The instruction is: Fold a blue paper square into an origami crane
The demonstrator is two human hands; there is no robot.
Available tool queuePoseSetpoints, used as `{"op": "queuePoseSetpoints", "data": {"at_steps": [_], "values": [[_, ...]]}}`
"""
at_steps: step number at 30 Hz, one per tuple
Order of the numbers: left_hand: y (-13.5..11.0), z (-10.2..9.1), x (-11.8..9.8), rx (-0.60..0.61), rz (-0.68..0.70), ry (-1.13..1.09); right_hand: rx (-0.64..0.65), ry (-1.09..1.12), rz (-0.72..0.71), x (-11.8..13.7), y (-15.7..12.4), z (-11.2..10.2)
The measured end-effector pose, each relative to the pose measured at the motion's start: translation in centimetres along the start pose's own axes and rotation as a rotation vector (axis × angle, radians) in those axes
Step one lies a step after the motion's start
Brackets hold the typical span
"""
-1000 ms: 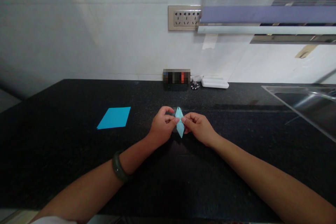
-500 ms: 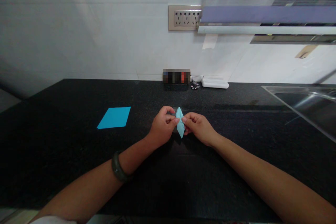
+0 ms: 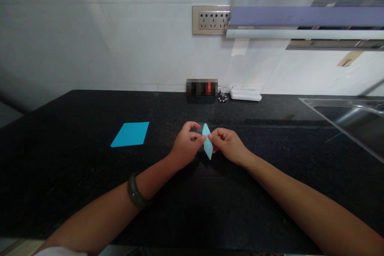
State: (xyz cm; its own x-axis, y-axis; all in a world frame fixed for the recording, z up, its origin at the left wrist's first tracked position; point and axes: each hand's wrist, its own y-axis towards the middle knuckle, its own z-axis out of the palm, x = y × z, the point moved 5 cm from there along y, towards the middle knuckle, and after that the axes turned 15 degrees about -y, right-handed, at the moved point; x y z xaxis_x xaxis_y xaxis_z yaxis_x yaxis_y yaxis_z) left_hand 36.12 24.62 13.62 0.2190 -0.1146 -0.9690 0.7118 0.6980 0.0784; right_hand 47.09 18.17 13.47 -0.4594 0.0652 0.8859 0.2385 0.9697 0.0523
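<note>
A pale blue folded paper (image 3: 207, 149), shaped like a narrow diamond with pointed ends, is held above the dark counter between both hands. My left hand (image 3: 189, 142) pinches its left edge between thumb and fingers, with the index finger curled above. From the other side my right hand (image 3: 227, 144) grips the right edge, thumb on the near face and fingers behind, partly hidden. Flat on the counter to the left lies a brighter blue paper sheet (image 3: 130, 134), apart from both hands.
Against the tiled wall stand a blurred-out box (image 3: 202, 87), a small beaded item (image 3: 223, 98) and a white oblong object (image 3: 246, 95). A metal sink (image 3: 354, 118) is set into the black counter (image 3: 168, 216) at right. A socket panel (image 3: 210, 20) is on the wall.
The folded paper has shifted slightly to the right and its lower tip has swung a little rightward. Both hands keep their pinch on it.
</note>
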Motion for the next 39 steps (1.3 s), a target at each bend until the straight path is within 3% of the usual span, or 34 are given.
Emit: {"op": "queuePoseSetpoints", "data": {"at_steps": [5,16,23,39], "values": [[0.0,0.2,-0.2,-0.019,-0.106,-0.007,-0.004,-0.127,-0.044,0.3,-0.1,-0.1],[0.1,-0.2,-0.4,-0.061,-0.044,-0.03,0.063,-0.154,-0.084,0.8,-0.5,0.6],[0.0,0.0,-0.5,-0.027,-0.043,-0.086,-0.012,-0.173,-0.128,1.2,-0.7,0.4],[0.0,0.2,-0.5,-0.037,-0.116,-0.2,-0.053,-0.2,-0.124,1.5,-1.0,0.4]]}}
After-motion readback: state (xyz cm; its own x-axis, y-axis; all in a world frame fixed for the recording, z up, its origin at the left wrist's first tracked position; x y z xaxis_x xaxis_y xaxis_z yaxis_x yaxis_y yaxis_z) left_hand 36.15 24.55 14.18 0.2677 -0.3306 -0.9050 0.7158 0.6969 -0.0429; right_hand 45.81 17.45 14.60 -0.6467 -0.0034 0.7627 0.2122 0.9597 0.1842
